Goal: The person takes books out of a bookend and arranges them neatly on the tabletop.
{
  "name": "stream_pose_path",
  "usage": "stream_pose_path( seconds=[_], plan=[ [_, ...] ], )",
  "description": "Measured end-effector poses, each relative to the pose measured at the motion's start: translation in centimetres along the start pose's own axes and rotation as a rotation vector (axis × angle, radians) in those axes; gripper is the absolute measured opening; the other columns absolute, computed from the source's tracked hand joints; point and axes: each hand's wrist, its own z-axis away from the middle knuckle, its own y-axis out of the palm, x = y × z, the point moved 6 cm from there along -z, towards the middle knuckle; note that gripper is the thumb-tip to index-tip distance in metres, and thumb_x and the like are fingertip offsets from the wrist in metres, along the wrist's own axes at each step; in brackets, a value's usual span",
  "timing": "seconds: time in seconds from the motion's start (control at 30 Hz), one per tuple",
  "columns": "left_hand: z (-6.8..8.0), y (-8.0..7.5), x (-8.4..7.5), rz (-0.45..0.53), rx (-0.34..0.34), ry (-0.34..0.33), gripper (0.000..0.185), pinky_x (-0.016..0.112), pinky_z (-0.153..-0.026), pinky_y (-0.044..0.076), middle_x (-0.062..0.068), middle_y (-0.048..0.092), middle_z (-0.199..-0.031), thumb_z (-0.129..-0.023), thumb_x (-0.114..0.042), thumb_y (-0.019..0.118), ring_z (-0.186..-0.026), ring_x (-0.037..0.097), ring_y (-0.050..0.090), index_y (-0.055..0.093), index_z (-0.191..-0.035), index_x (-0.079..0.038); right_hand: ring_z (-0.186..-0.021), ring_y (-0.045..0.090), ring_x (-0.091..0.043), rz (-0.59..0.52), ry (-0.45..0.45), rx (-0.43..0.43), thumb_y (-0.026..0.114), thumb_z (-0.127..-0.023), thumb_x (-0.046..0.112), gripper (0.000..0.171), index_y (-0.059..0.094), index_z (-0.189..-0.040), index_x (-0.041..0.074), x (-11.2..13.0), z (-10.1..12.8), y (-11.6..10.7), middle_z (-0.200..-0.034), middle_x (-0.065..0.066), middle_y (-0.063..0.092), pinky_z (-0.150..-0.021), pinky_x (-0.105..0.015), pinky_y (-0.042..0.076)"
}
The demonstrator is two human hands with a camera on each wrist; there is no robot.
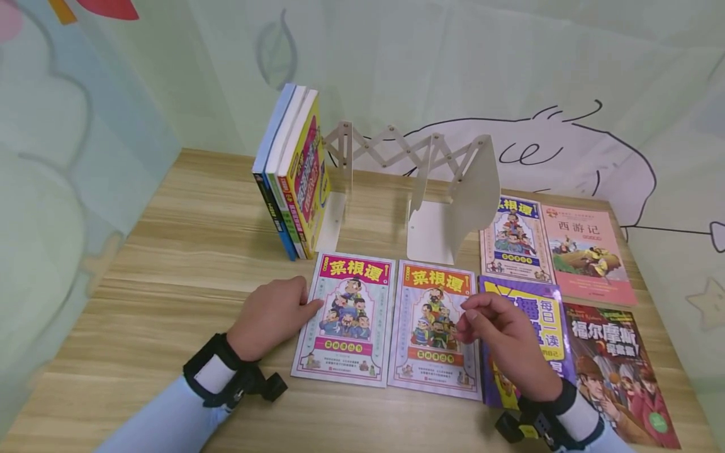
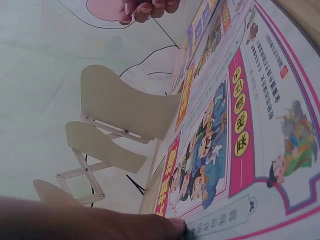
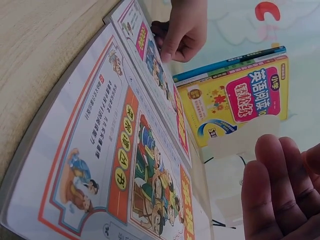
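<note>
At the left edge of a pink-titled comic book is my left hand, its thumb on the cover and its fingers curled at the book's side; the fingertips are partly hidden. In the left wrist view the thumb lies along the cover's border. Beside that book, an orange-titled comic book lies flat with its cover up. My right hand hovers over its right edge, fingers loosely bent and holding nothing; the right wrist view shows these fingers above the cover.
A white expandable bookend stands at the back, with several upright books at its left end. On the right lie a blue-titled comic, a pink book, a purple book and a dark detective book.
</note>
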Motion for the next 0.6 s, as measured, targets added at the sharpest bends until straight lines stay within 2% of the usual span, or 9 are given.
stream_pose_path(
  seconds=[0.1,0.17,0.27,0.33,0.4,0.47,0.53,0.6],
  plan=[
    [0.1,-0.7,-0.4,-0.026,-0.056,0.029,0.029,0.027,-0.046,0.031,0.000,0.050,-0.059,-0.095,-0.037,0.068,-0.051,0.016,0.046,0.057,-0.086,-0.011,-0.079,0.070,-0.020,-0.005,0.000,0.000,0.049,-0.106,0.010,0.022,0.053,-0.117,-0.009,0.0,0.1,0.0,-0.090,-0.009,0.068,-0.071,-0.038,0.062],
    [0.3,-1.9,-1.1,-0.039,-0.138,0.065,0.027,0.027,-0.045,0.031,0.000,0.051,-0.061,-0.095,-0.035,0.068,-0.050,0.015,0.045,0.059,-0.091,-0.011,-0.079,0.070,-0.020,-0.007,0.003,0.000,0.049,-0.106,0.010,0.022,0.053,-0.117,-0.009,-0.1,0.1,0.0,-0.089,-0.008,0.068,-0.071,-0.039,0.062],
    [1.2,-4.8,-2.7,-0.065,-0.336,0.157,0.028,0.026,-0.042,0.032,0.000,0.057,-0.067,-0.096,-0.034,0.067,-0.048,0.012,0.045,0.061,-0.107,-0.009,-0.079,0.070,-0.020,-0.010,0.006,-0.001,0.049,-0.106,0.010,0.022,0.053,-0.117,-0.009,0.0,0.1,0.0,-0.089,-0.008,0.068,-0.071,-0.040,0.062],
    [2.0,-7.1,-4.1,-0.087,-0.488,0.232,0.038,0.026,-0.039,0.031,0.002,0.064,-0.075,-0.096,-0.030,0.067,-0.047,0.010,0.045,0.058,-0.124,-0.006,-0.079,0.070,-0.020,-0.014,0.005,-0.003,0.049,-0.106,0.010,0.022,0.053,-0.117,-0.009,0.0,0.1,0.0,-0.089,-0.008,0.068,-0.071,-0.040,0.062],
    [2.7,-9.1,-5.1,-0.108,-0.616,0.285,0.054,0.026,-0.037,0.029,0.005,0.067,-0.079,-0.096,-0.027,0.067,-0.045,0.009,0.043,0.048,-0.142,-0.006,-0.078,0.070,-0.020,-0.020,-0.004,-0.003,0.049,-0.106,0.009,0.022,0.053,-0.116,-0.009,0.2,0.1,0.0,-0.089,-0.008,0.068,-0.071,-0.039,0.062],
    [3.1,-10.7,-5.9,-0.127,-0.704,0.312,0.070,0.026,-0.036,0.026,0.007,0.067,-0.079,-0.096,-0.024,0.067,-0.042,0.010,0.041,0.032,-0.154,-0.008,-0.078,0.070,-0.019,-0.029,-0.015,-0.003,0.049,-0.106,0.009,0.021,0.053,-0.115,-0.010,0.3,0.2,0.0,-0.088,-0.008,0.068,-0.070,-0.039,0.062],
    [3.2,-11.7,-6.3,-0.141,-0.752,0.317,0.079,0.026,-0.036,0.025,0.009,0.065,-0.076,-0.096,-0.023,0.067,-0.041,0.012,0.041,0.021,-0.160,-0.011,-0.078,0.070,-0.019,-0.038,-0.029,0.000,0.049,-0.105,0.008,0.021,0.052,-0.115,-0.010,0.4,0.2,0.0,-0.088,-0.008,0.068,-0.070,-0.038,0.062],
    [3.1,-12.2,-6.4,-0.157,-0.772,0.307,0.083,0.026,-0.036,0.024,0.009,0.062,-0.071,-0.096,-0.024,0.065,-0.040,0.014,0.041,0.014,-0.161,-0.013,-0.078,0.070,-0.019,-0.041,-0.036,0.001,0.049,-0.105,0.008,0.020,0.053,-0.114,-0.010,0.5,0.3,0.1,-0.088,-0.008,0.068,-0.070,-0.038,0.062]
  ],
)
